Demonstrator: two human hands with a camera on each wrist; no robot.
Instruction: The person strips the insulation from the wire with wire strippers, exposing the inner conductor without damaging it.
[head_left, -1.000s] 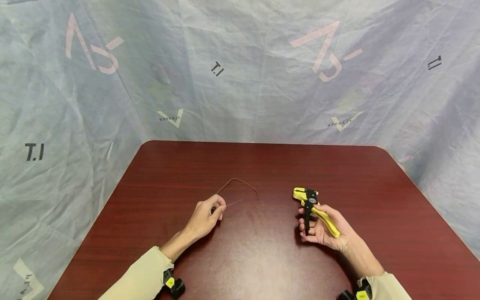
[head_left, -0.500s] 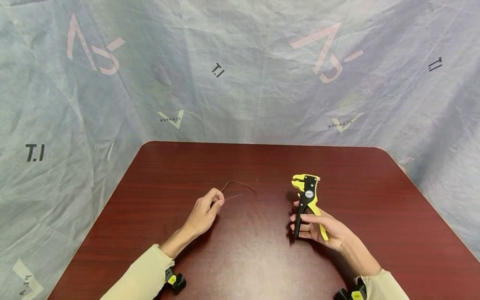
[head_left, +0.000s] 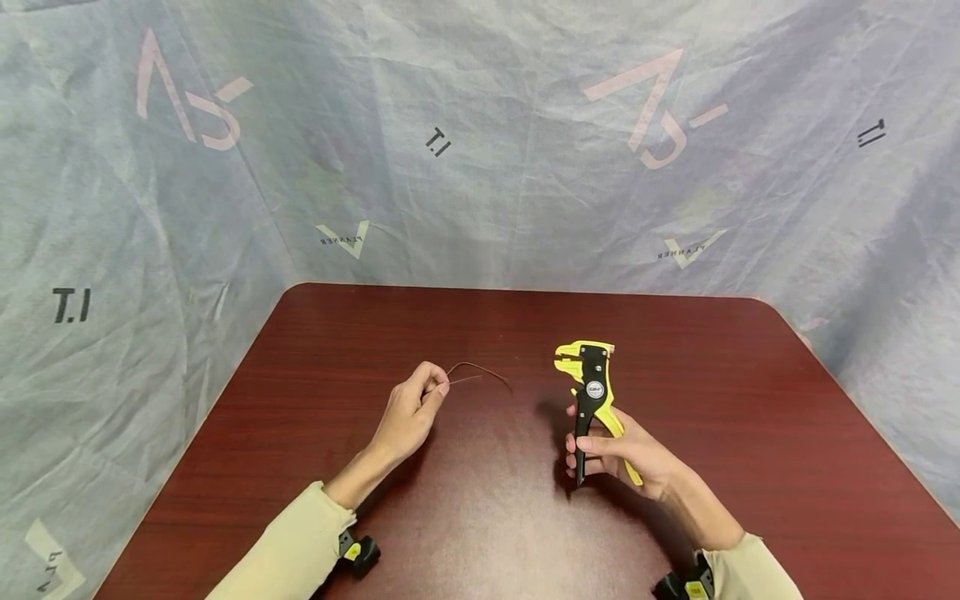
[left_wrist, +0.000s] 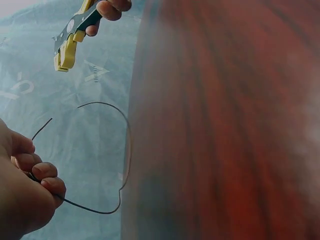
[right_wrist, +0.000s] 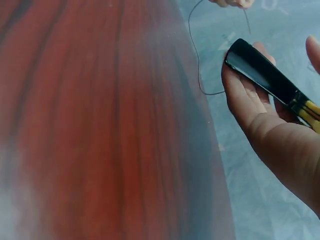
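Note:
Between the thumb and fingers of my left hand [head_left: 407, 414] a thin brownish wire [left_wrist: 130, 150] is pinched. One short end sticks out past the thumb, and the longer part bends round in a wide loop, as the left wrist view shows. My right hand [head_left: 648, 457] holds a yellow and black wire stripper [head_left: 594, 375] by its handles, with the fingers round the black one and the thumb across it. The tool stands upright with its yellow jaws apart and facing left toward the wire. A gap separates tool and wire.
A dark red-brown wooden table [head_left: 480, 517] lies under both hands. Grey-blue printed cloth [head_left: 487, 167] hangs behind it and at the sides. A black wrist camera [head_left: 360, 552] sits at the left sleeve, another camera [head_left: 678, 586] at the right.
The wire stripper has turned more upright and moved left, nearer the wire, and its handles have shifted in my right hand. My left hand has risen slightly with the wire still pinched.

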